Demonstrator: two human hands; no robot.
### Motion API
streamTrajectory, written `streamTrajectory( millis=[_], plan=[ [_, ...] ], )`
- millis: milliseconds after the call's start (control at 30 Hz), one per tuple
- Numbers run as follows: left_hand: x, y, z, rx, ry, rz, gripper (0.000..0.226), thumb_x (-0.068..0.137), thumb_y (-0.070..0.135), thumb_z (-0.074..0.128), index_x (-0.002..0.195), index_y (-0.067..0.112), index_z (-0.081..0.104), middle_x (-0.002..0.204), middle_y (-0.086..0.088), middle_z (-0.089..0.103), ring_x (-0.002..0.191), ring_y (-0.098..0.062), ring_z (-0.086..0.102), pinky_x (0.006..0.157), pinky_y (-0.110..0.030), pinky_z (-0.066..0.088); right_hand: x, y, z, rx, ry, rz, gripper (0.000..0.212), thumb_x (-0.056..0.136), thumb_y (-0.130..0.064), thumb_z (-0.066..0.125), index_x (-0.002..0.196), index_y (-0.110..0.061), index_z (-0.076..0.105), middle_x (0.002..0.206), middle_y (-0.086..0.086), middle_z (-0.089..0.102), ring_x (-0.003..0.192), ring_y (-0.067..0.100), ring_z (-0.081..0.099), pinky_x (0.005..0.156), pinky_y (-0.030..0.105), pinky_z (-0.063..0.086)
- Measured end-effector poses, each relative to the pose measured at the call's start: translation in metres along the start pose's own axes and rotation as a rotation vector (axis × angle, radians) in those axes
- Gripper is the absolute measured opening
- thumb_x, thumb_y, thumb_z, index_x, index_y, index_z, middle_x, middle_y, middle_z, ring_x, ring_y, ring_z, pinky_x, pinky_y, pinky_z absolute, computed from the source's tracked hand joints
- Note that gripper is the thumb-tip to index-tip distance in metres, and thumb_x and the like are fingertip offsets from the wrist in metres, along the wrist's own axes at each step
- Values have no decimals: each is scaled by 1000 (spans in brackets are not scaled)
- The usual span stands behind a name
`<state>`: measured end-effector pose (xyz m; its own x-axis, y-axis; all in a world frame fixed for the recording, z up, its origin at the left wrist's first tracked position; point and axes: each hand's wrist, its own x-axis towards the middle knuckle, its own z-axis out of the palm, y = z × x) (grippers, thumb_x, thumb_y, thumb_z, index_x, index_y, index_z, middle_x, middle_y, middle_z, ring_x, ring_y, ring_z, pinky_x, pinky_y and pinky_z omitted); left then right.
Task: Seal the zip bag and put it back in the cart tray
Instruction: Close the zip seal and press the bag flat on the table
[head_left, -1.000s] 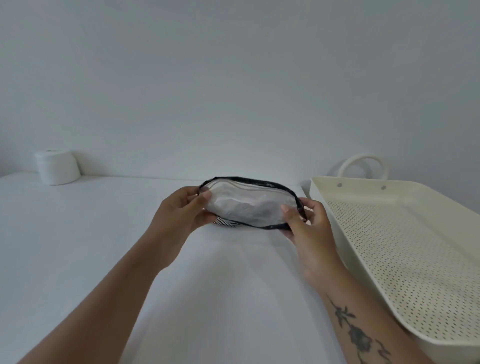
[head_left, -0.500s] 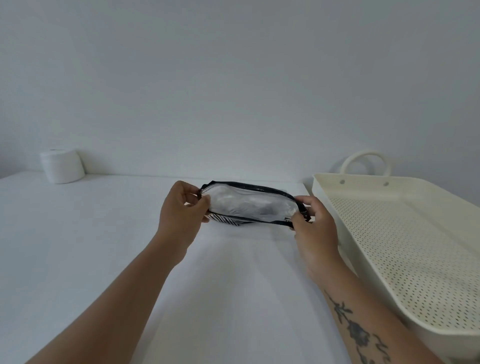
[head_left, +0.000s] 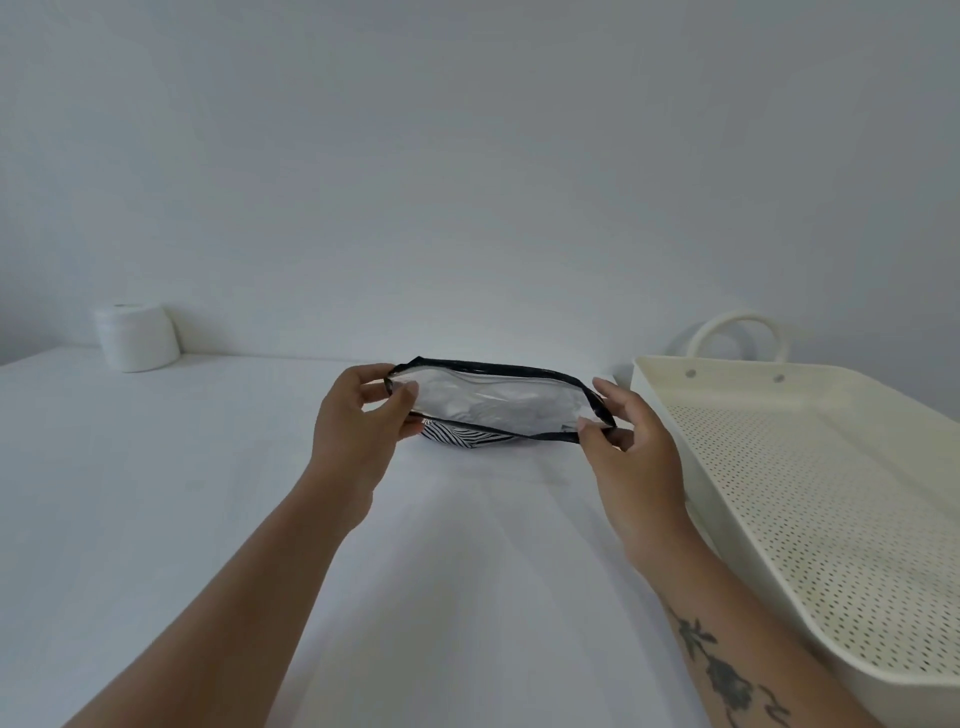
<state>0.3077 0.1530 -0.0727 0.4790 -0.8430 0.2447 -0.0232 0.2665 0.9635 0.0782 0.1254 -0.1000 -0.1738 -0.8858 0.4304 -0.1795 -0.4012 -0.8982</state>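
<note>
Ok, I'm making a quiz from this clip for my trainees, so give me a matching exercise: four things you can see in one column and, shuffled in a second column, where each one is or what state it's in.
Things
1. zip bag
2. cart tray
3. white roll
4. tattoo

Places or states
A. at the far left of the table, by the wall
B. on the right forearm
C. held at both ends, left hand and right hand
D. to the right on the table, perforated floor, nothing in it

Pairs: 1-C, 2-D, 3-A, 4-B
</note>
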Motion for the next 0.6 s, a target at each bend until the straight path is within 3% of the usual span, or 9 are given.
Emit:
streamTrajectory(
  millis=[100,167,333,467,533,600],
  plan=[
    [0,-2,1,68,78,52,14,88,21,67,98,28,62,98,6,68,56,-6,70,62,-17,54,-1,0,1,-16,-3,-21,39,87,-12,62,112,-43,60,104,-12,61,64,-3,54,52,10,40],
    [-1,-4,3,134,137,97,15,88,17,64,89,31,59,91,9,65,50,-6,66,49,-10,47,-3,-1,2,-61,-39,-59,45,86,-7,61,104,-48,61,101,-10,59,69,0,56,55,11,40],
    [3,-12,-5,275,252,87,20,84,6,59,76,25,57,82,3,64,63,-22,63,43,-20,40,-8,-2,11,-175,-100,-97,47,83,0,58,102,-42,66,97,-9,56,83,4,60,69,11,39],
    [9,-13,-15,403,182,85,8,85,14,62,82,21,60,89,-3,65,69,-21,65,51,-22,42,-11,1,12,-178,-106,-67,42,86,-1,53,108,-33,70,100,-11,61,84,5,62,71,12,43],
    [11,-11,-15,536,140,132,9,85,23,62,94,25,61,105,0,61,88,-21,62,62,-25,43,-9,1,9,-117,-75,-45,35,89,-4,53,104,-31,69,99,-11,66,77,10,68,64,11,43],
    [10,-10,-11,737,106,222,30,84,35,61,114,30,59,131,2,53,116,-21,49,88,-33,40,-7,-1,7,-52,-35,-20,28,91,-7,54,93,-33,66,92,-11,68,67,11,71,53,8,41]
  ],
)
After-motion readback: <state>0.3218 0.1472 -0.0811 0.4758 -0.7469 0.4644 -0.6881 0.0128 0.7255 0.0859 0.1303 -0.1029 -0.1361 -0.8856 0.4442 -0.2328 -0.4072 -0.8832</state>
